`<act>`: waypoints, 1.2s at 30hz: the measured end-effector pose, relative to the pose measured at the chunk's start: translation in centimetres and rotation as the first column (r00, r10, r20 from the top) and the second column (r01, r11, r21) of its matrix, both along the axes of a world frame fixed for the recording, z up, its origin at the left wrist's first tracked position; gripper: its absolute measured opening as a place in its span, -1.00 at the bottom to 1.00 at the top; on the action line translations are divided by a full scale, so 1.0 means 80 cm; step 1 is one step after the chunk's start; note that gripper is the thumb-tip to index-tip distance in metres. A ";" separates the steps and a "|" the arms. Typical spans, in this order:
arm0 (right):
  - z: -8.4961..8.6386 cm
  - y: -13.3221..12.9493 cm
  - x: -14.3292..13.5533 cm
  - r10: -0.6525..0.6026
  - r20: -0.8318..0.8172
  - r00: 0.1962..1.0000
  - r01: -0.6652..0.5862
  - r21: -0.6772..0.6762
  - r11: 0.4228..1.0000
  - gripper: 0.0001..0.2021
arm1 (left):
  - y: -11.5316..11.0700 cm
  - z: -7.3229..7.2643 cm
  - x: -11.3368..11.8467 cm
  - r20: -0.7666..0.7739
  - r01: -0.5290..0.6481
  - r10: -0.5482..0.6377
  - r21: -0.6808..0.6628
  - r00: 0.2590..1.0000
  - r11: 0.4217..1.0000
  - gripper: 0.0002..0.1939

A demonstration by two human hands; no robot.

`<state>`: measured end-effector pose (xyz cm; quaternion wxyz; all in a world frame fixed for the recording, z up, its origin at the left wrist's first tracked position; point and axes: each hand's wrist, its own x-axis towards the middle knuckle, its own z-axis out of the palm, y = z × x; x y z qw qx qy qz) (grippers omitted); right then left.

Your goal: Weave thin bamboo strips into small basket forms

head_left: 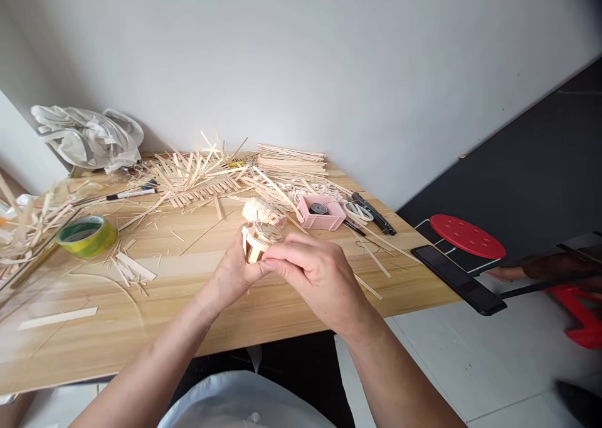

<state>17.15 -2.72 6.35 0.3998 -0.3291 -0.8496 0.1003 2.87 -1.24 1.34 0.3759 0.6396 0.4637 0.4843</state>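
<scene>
A small woven piece of pale wooden strips (254,245) is held above the table's front part. My left hand (235,266) wraps round its left side and underside. On its right, my right hand (313,268) pinches at the lower edge with thumb and forefinger together. Thin strands loop over the top of the piece. Just behind it lies a pale, bumpy woven roll (263,211). My fingertips partly hide the piece's right side.
Loose strips (188,177) and a strip stack (291,161) lie at the back. Green-yellow tape (87,235) sits left; a pink box (322,214), white scissors (358,212) and a black cutter (374,214) sit right. A phone (458,279) juts past the edge near a red stool (468,235).
</scene>
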 end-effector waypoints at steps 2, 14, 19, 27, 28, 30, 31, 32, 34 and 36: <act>0.001 -0.004 -0.002 -0.029 -0.003 1.000 0.029 -0.052 0.998 -0.84 | 0.002 -0.006 -0.004 -0.004 0.025 -0.025 0.033 1.000 0.999 -0.44; -0.024 -0.020 -0.022 -0.099 -0.256 0.962 0.042 -0.222 0.974 -0.85 | -0.008 0.008 -0.011 -0.373 -0.191 0.213 0.095 0.903 0.977 -0.37; -0.039 -0.015 -0.027 -0.186 -0.190 0.964 0.188 -0.007 0.982 -0.80 | 0.000 0.002 -0.007 -0.387 -0.258 0.302 0.161 0.872 0.953 -0.37; -0.041 -0.011 -0.029 -0.284 -0.210 0.935 0.292 0.005 0.956 -0.75 | 0.005 0.002 0.000 -0.395 -0.304 0.361 0.200 0.845 0.931 -0.33; -0.041 -0.011 -0.030 -0.292 -0.226 0.929 0.300 0.004 0.954 -0.75 | 0.005 0.002 0.000 -0.392 -0.306 0.364 0.203 0.845 0.930 -0.32; -0.043 -0.010 -0.032 -0.314 -0.252 0.915 0.327 0.008 0.945 -0.74 | 0.006 0.001 0.001 -0.384 -0.314 0.372 0.208 0.845 0.926 -0.30; -0.044 -0.010 -0.033 -0.327 -0.262 0.908 0.340 0.008 0.940 -0.72 | 0.007 0.001 0.002 -0.378 -0.318 0.377 0.210 0.846 0.925 -0.29; -0.045 -0.010 -0.034 -0.337 -0.272 0.901 0.351 0.006 0.936 -0.72 | 0.007 0.000 0.002 -0.372 -0.323 0.382 0.212 0.846 0.922 -0.29; -0.046 -0.010 -0.034 -0.349 -0.288 0.892 0.362 -0.007 0.932 -0.71 | 0.009 -0.001 0.003 -0.368 -0.332 0.390 0.212 0.844 0.919 -0.28; -0.047 -0.010 -0.034 -0.357 -0.298 0.885 0.365 -0.030 0.930 -0.72 | 0.011 -0.001 0.003 -0.373 -0.337 0.394 0.212 0.840 0.917 -0.28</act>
